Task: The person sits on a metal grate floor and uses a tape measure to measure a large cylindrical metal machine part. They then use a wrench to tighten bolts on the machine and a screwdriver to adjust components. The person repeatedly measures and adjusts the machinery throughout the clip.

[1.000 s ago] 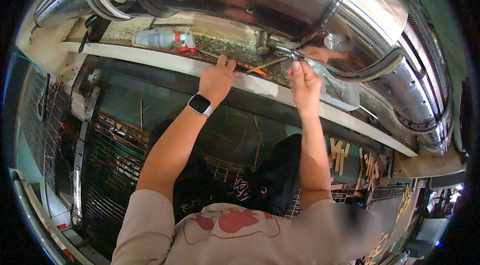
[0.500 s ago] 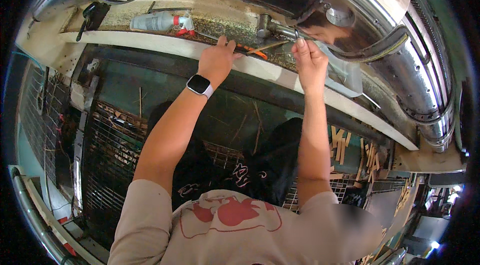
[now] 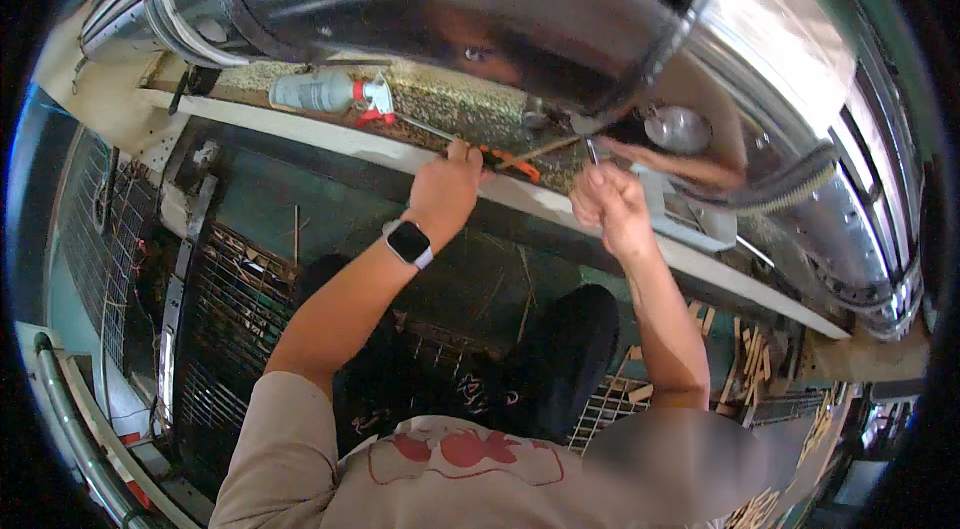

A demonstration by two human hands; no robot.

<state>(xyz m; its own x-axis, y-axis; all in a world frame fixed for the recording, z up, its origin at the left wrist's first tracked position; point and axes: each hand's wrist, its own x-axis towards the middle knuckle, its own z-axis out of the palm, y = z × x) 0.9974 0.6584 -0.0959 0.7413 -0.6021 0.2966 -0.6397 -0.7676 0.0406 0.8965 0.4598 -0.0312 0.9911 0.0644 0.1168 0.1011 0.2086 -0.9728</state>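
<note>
My left hand point(image 3: 445, 191) reaches over the pale ledge. Its fingers are curled round an orange-and-black handled screwdriver point(image 3: 515, 164) lying in the trough, whose metal shaft points left. To the right, my right hand point(image 3: 610, 201) is closed in a fist above the ledge, with a thin metal rod point(image 3: 592, 151) standing up out of it; the rod's lower part is hidden in the fingers. A thin wooden stick point(image 3: 552, 146) lies between the two hands, near the screwdriver's handle. Left of my left hand a spray bottle point(image 3: 315, 91) with a red-and-white trigger lies on its side.
A large shiny metal cylinder point(image 3: 400, 4) spans the far side, above the trough. A clear plastic container point(image 3: 700, 224) sits right of my right hand. The pale ledge point(image 3: 340, 144) runs along the front. Wood strips point(image 3: 752, 359) lie lower right, beside metal grating point(image 3: 240, 319).
The view has tilted, so the cylinder fills more of it. My right hand has turned from an upright pinch into a fist, lower against the ledge. My left fingers have drawn together on the screwdriver.
</note>
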